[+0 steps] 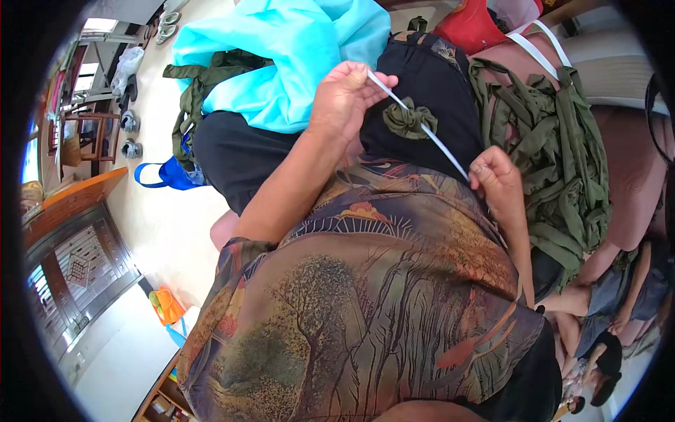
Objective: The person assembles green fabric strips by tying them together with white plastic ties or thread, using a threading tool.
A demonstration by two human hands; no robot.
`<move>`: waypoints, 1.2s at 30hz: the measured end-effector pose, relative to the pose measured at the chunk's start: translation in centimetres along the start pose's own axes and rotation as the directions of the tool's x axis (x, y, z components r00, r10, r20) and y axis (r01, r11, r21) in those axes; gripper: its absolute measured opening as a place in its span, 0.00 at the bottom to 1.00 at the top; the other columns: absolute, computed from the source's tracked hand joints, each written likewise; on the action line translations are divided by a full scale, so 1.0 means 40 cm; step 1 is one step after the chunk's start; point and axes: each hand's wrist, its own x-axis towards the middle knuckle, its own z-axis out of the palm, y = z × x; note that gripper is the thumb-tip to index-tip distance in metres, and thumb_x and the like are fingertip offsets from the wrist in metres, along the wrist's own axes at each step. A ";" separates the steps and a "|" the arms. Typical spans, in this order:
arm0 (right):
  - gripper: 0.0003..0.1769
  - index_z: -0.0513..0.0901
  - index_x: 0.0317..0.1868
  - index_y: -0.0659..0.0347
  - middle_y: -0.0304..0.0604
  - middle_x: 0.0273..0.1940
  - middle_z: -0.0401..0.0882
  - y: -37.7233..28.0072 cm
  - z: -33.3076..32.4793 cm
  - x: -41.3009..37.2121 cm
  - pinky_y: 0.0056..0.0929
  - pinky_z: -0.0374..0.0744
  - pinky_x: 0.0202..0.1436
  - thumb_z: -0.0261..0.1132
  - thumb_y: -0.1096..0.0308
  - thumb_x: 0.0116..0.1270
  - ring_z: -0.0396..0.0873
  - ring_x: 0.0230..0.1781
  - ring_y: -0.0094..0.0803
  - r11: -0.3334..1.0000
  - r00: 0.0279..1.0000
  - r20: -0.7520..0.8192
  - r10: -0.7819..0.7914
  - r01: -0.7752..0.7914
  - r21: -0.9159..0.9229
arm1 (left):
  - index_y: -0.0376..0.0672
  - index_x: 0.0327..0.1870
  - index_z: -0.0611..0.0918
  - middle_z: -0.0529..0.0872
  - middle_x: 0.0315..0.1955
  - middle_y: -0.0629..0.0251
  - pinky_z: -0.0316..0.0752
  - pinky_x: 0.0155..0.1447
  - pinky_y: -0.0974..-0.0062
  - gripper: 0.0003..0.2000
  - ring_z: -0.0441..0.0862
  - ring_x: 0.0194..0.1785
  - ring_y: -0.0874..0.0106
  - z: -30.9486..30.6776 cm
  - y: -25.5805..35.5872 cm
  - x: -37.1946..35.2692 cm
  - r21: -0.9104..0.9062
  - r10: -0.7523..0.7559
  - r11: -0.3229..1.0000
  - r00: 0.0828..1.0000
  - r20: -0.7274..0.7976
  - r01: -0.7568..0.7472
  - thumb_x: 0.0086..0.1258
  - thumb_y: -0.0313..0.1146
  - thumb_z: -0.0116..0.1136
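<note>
A white elastic band is stretched between my two hands above my lap. My left hand pinches its upper end between thumb and fingers. The lower end is pinched by my right hand. Gathered in a small bunch around the middle of the band is dark green fabric, with the band coming out on both sides. Long dark green fabric strips hang in a heap to the right of my right hand. Bright cyan cloth lies over my leg, beyond my left hand.
More green strips and a blue bag are at the left. A red item sits at the top right. Shoes stand on the floor, near an orange bag. Other people are at the lower right.
</note>
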 end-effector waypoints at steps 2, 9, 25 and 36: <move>0.06 0.74 0.34 0.61 0.32 0.25 0.73 0.004 0.008 0.016 0.16 0.67 0.30 0.59 0.72 0.71 0.69 0.25 0.16 0.999 0.999 0.008 -0.031 0.031 -0.025 | 0.42 0.36 0.76 0.86 0.36 0.54 0.78 0.58 0.63 0.06 0.85 0.50 0.59 0.035 -0.010 -0.010 0.122 -0.007 0.993 0.997 0.071 -0.002 0.75 0.32 0.51; 0.05 0.78 0.35 0.67 0.36 0.24 0.75 -0.045 0.047 0.071 0.22 0.73 0.31 0.61 0.73 0.67 0.72 0.26 0.21 0.971 0.995 -0.009 -0.095 0.091 -0.223 | 0.40 0.38 0.76 0.86 0.36 0.61 0.75 0.47 0.79 0.07 0.79 0.39 0.78 0.175 -0.051 -0.049 0.481 -0.087 0.869 0.921 0.379 -0.116 0.76 0.31 0.49; 0.11 0.72 0.25 0.63 0.49 0.23 0.71 -0.070 0.032 0.088 0.39 0.71 0.31 0.65 0.71 0.60 0.73 0.26 0.46 0.810 0.881 0.383 -0.277 0.429 -0.400 | 0.42 0.36 0.75 0.84 0.30 0.63 0.77 0.48 0.75 0.07 0.83 0.37 0.73 0.101 0.010 -0.002 0.094 -0.001 0.996 0.994 0.105 -0.009 0.75 0.33 0.50; 0.09 0.75 0.29 0.65 0.35 0.22 0.69 -0.054 0.071 0.105 0.24 0.68 0.28 0.62 0.71 0.66 0.66 0.24 0.20 0.996 0.992 0.084 -0.090 0.090 0.010 | 0.40 0.65 0.69 0.79 0.50 0.66 0.70 0.61 0.77 0.27 0.76 0.54 0.77 0.124 -0.008 -0.072 0.413 -0.200 0.909 0.925 0.323 0.052 0.66 0.34 0.65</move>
